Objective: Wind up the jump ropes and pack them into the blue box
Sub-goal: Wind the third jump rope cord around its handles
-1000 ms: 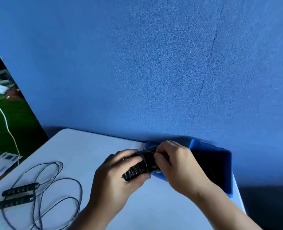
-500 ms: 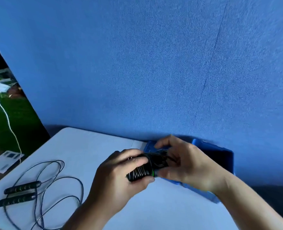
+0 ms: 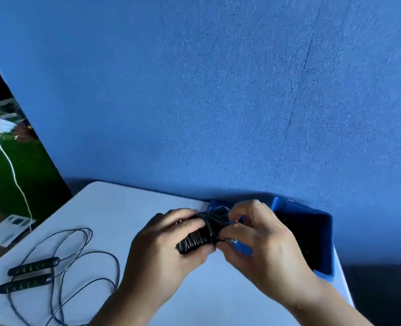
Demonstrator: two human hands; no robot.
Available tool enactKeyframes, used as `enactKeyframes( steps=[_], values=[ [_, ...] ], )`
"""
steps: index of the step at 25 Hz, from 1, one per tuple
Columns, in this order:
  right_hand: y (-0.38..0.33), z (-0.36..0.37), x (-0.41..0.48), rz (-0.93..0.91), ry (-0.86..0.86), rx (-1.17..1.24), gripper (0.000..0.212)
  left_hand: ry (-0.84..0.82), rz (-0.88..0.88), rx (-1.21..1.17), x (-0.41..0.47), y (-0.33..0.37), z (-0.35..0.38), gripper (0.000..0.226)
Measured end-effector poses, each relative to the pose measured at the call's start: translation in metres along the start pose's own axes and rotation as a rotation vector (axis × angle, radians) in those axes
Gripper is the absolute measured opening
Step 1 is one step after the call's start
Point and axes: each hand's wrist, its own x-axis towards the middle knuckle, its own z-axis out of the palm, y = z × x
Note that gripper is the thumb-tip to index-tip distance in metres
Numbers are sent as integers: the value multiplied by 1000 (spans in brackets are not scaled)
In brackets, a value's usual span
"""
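Snugly, hands (image 3: pixel 162 248) (image 3: pixel 263 245) around rope bundle (image 3: pixel 196 241)

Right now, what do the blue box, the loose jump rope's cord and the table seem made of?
The blue box looks like moulded plastic: smooth walls with a faint sheen. The cord is thin and holds springy loops, probably plastic-coated wire; unsure. The table is white, smooth and matte, likely plastic or laminate.

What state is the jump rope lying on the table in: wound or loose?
Loose: the jump rope sprawls in open loops, its handles side by side.
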Motion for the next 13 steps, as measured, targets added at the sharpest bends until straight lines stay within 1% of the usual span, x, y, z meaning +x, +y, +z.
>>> enactKeyframes(
  steps=[1,2,4,6,7,9,10,13],
  values=[
    [-5,3,-1,7,7,-50,11,3,-20,16,1,1,1,34],
    [-12,6,-3,32,-6,-45,13,6,-39,28,0,2,2,34],
    [-22,10,-5,134,-17,102,15,11,-62,28,-2,5,6,36],
    [-24,10,-6,273,31,303,18,23,-84,-1,-6,6,10,36],
    [-22,10,-7,311,65,344,16,37,-96,-22,-7,6,10,35],
    [-19,9,-7,268,81,234,5,54,-114,-68,-7,5,9,34],
    [-18,9,-8,230,61,173,5,59,-115,-77,-7,5,7,34],
    [-17,9,-10,167,19,100,17,64,-107,-44,-7,7,4,34]
  ],
)
